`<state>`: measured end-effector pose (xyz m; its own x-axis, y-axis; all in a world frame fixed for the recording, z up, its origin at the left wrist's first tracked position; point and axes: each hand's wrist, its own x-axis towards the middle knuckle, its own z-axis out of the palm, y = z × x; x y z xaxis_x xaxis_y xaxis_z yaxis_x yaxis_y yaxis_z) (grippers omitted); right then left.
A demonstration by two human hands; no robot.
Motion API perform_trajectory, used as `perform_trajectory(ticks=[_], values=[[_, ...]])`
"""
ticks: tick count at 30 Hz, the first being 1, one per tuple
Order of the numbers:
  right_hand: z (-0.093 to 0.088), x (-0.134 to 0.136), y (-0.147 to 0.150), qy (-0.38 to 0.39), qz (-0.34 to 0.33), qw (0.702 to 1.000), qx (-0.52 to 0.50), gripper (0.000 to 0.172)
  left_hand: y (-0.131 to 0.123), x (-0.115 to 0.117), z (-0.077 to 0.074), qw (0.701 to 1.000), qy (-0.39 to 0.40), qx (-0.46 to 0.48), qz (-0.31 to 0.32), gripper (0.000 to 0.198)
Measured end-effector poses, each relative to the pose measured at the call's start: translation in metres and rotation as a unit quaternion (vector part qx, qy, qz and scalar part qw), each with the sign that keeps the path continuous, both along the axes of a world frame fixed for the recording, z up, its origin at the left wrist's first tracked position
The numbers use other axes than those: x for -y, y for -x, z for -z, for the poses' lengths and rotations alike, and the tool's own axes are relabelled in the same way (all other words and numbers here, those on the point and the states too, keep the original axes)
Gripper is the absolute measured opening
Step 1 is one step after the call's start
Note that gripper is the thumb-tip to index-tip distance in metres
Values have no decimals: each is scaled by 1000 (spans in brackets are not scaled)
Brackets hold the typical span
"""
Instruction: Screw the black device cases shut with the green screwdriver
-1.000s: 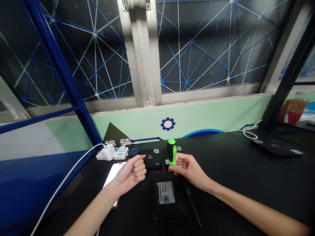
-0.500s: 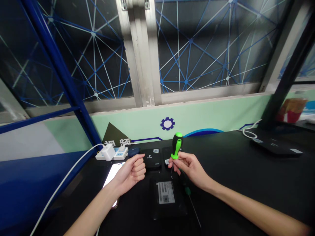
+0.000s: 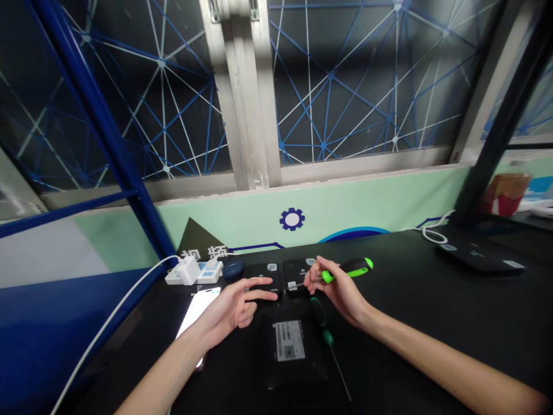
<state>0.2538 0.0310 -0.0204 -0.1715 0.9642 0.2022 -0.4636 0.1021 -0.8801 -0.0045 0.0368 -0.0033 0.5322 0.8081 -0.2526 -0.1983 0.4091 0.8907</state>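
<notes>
My right hand (image 3: 334, 288) is closed on a screwdriver with a black and green handle (image 3: 349, 268); the handle lies nearly level and points right, its shaft towards the left. My left hand (image 3: 235, 302) hovers beside it with thumb and first fingers stretched towards the shaft tip, nothing held. Below both hands a black box lies face down, its white label (image 3: 287, 340) upward. Two smaller black boxes (image 3: 268, 274) sit just behind my fingers.
A second, thin screwdriver (image 3: 330, 346) lies right of the labelled box. A lit phone (image 3: 196, 314) lies under my left wrist. A white power strip with charger (image 3: 190, 270) and cable is at the back left. A flat black device (image 3: 479, 256) sits far right.
My right hand has tipped the screwdriver from upright to nearly level, handle swung right. My left hand has gone from a fist to outstretched fingers reaching towards the shaft.
</notes>
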Motion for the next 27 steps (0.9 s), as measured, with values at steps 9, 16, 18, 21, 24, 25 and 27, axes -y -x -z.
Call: perform_trajectory(ticks=[9, 16, 18, 21, 24, 25, 27], values=[[-1, 5, 4, 8, -38, 999, -22, 42, -7, 5, -1, 997, -22, -49, 61, 38], [1, 6, 5, -4, -49, 999, -23, 43, -7, 6, 0, 996, -32, -58, 61, 36], [1, 6, 5, -3, -49, 999, -17, 44, -7, 6, 0, 996, -35, -64, 59, 36], [0, 6, 3, -7, -40, 999, -14, 45, -8, 7, -1, 994, -45, -76, 60, 35], [-2, 6, 2, -8, -23, 1000, -20, 47, -10, 8, -3, 990, -73, -108, 55, 36], [-3, 6, 1, -9, -15, 1000, -22, 47, -11, 8, -4, 986, -93, -129, 48, 36], [-4, 5, -1, -13, 2, 1000, -24, 48, -12, 8, -3, 969, -154, -192, 23, 35]])
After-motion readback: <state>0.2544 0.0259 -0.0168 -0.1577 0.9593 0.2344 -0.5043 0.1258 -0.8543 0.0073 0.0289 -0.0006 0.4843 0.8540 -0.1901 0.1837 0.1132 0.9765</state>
